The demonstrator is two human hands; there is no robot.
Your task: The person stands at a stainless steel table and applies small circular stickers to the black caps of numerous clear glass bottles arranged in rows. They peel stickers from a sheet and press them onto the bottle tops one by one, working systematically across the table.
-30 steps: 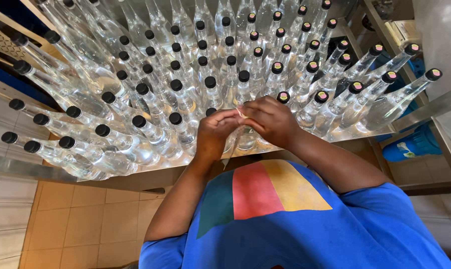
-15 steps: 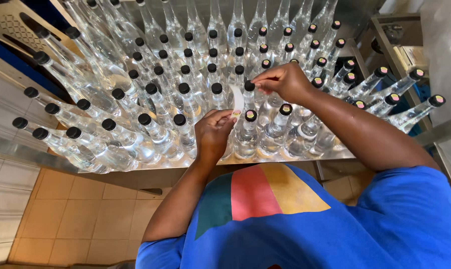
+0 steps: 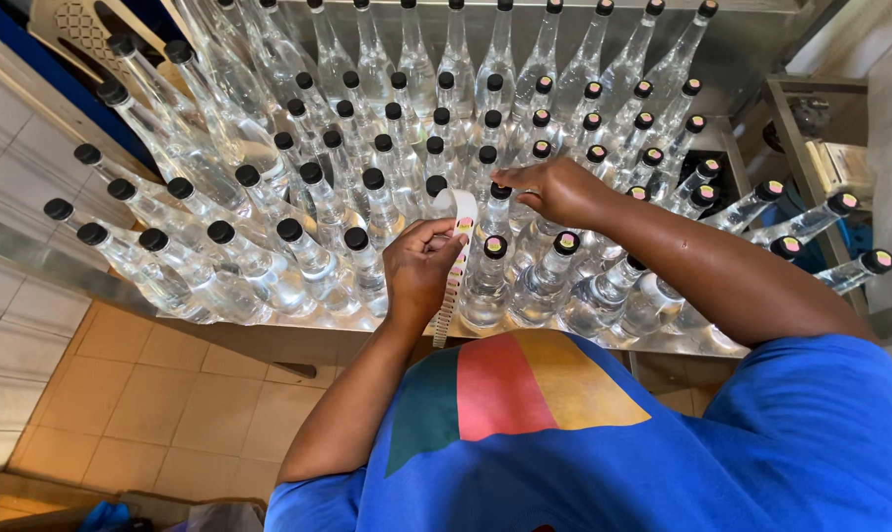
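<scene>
My left hand grips a white backing strip of small round stickers that hangs down over the table's front edge. My right hand reaches forward and its fingertips press on the black cap of a clear bottle in the middle rows. Many clear glass bottles with black caps stand packed on a metal table. Several bottles on the right carry a coloured round sticker on the cap; those on the left have plain caps.
A tiled floor lies below the table's front edge. A metal frame with equipment stands at the right. A pale perforated plastic crate sits at the far left behind the bottles.
My right hand has left the sticker strip and moved forward to a bottle cap farther back. My left hand has stayed near the front edge with the strip.
</scene>
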